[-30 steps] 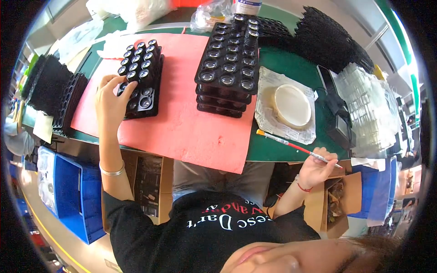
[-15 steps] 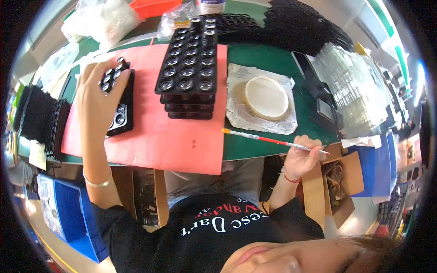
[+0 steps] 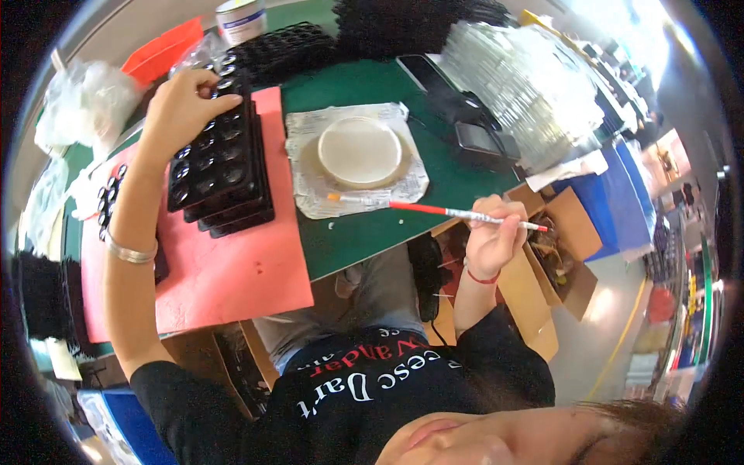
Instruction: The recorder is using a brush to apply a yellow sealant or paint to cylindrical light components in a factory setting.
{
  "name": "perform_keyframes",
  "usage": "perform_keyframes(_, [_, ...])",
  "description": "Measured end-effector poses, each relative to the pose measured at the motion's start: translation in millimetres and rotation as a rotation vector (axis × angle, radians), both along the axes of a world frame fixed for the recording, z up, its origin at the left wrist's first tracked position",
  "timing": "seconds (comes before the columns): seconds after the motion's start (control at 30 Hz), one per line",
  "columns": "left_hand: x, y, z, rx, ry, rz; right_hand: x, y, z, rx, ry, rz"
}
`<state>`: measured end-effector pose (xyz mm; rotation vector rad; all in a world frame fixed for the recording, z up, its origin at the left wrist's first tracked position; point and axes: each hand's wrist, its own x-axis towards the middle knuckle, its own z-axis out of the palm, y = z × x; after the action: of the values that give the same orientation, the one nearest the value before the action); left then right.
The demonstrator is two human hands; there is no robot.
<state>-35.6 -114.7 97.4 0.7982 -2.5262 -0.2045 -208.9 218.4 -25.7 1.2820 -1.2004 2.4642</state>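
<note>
My left hand point(image 3: 177, 112) reaches over a tall stack of black trays point(image 3: 221, 174) whose round pockets hold shiny, lens-like parts. Its thumb and forefinger are apart above the far pockets; the other fingertips are partly hidden. Below my left forearm, a smaller black tray point(image 3: 161, 260) with shiny round parts is mostly covered. My right hand point(image 3: 494, 236) is closed around a slim paintbrush point(image 3: 418, 208) with a red and white handle and orange bristles. The bristles point left, over the near edge of a paper pad point(image 3: 308, 167) that bears a round whitish dish point(image 3: 360, 151).
The tray stack stands on a pink mat point(image 3: 232, 283) over a green tabletop point(image 3: 364, 248). A phone point(image 3: 424, 75), a dark box-shaped device point(image 3: 484, 142) and stacked clear trays point(image 3: 527, 93) lie to the right. A white tub point(image 3: 242, 22) and red bin point(image 3: 163, 53) stand behind.
My left hand has moved from the smaller tray to the far part of the tall stack. The view has shifted, with the table appearing further left. The paintbrush stays in my right hand.
</note>
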Motion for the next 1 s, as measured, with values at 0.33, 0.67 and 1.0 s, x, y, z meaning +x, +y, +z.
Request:
perform_keyframes(0.33, [59,157,-43,0.248,0.264,-0.346,-30,4,14,0.387,0.405,-0.459])
perform_keyframes(0.67, [75,165,-106,0.540,0.498,-0.069,-28,-49,23,0.461,0.370,-0.335])
perform_keyframes(1.0, [79,161,-112,0.373,0.435,-0.094,-27,-59,55,0.495,0.241,-0.387])
